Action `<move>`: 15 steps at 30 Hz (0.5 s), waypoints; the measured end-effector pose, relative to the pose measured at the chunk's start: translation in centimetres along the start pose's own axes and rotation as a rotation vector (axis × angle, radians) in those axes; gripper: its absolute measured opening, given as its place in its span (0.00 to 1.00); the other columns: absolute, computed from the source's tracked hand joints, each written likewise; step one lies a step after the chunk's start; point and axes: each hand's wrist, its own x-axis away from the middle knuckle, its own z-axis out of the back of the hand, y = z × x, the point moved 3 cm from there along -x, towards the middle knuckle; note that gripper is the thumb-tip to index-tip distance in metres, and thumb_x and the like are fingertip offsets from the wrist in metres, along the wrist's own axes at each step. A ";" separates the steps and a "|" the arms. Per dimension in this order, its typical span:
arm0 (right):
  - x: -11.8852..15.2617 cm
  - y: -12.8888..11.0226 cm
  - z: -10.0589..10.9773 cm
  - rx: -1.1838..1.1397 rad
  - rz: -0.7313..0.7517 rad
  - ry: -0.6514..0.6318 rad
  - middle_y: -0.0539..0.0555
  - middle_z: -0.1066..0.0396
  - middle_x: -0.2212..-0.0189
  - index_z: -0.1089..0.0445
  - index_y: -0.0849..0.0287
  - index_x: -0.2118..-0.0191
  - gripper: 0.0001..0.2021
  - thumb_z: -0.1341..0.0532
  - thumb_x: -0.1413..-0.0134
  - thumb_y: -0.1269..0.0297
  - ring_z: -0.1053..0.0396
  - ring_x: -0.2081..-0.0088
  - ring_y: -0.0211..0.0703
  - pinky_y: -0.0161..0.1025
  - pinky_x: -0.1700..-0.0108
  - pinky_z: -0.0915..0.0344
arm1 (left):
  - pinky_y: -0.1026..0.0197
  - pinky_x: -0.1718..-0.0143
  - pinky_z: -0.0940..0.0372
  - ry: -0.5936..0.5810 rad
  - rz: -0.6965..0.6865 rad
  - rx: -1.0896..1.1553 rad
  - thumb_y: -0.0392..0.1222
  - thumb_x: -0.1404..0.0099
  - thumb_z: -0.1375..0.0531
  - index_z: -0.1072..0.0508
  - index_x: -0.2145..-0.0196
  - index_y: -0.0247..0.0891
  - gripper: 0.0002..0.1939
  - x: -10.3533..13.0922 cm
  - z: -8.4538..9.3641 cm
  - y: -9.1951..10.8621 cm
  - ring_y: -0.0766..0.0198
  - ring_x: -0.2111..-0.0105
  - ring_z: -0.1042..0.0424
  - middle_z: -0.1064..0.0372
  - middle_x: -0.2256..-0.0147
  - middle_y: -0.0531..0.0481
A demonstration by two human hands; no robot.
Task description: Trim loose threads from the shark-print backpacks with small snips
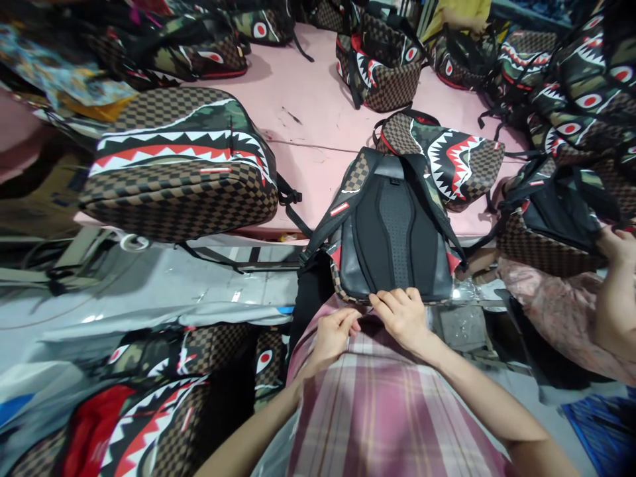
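Both hands at a backpack's lower edge

Right hand (403,317) fingers curl over the backpack (392,232); left hand (332,334) fingers pinch its edge.

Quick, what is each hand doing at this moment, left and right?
Left hand: fingers curled at the backpack lower edge; grip cannot be told.
Right hand: fingers resting on that edge, not clearly gripping.

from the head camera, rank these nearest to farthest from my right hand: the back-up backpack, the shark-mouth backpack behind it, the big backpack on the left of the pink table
1. Back-up backpack, touching the right hand, straight ahead.
2. Shark-mouth backpack, behind it, slightly right.
3. Big backpack, far left on the pink table.
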 end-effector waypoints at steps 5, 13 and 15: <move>-0.4 0.0 -0.1 -0.019 0.008 0.016 0.54 0.27 0.62 0.32 0.60 0.55 0.10 0.47 0.40 0.70 0.38 0.66 0.40 0.42 0.66 0.53 | 0.66 0.77 0.40 -0.044 -0.113 -0.066 0.45 0.41 0.46 0.29 0.81 0.38 0.15 0.4 0.1 0.6 0.67 0.82 0.34 0.32 0.83 0.52; 1.8 2.0 0.0 -0.149 -0.239 0.133 0.52 0.27 0.66 0.30 0.59 0.59 0.07 0.42 0.43 0.68 0.36 0.65 0.39 0.40 0.62 0.49 | 0.65 0.73 0.41 -0.206 -0.486 -0.326 0.43 0.38 0.48 0.27 0.76 0.38 0.14 0.8 0.2 -0.3 0.68 0.79 0.33 0.31 0.81 0.53; 2.2 1.8 -0.2 -0.164 -0.243 0.139 0.52 0.27 0.66 0.30 0.60 0.58 0.07 0.42 0.44 0.69 0.36 0.65 0.38 0.40 0.63 0.49 | 0.66 0.74 0.41 -0.209 -0.605 -0.438 0.41 0.36 0.50 0.28 0.77 0.37 0.17 0.9 0.4 -0.3 0.69 0.80 0.33 0.32 0.82 0.53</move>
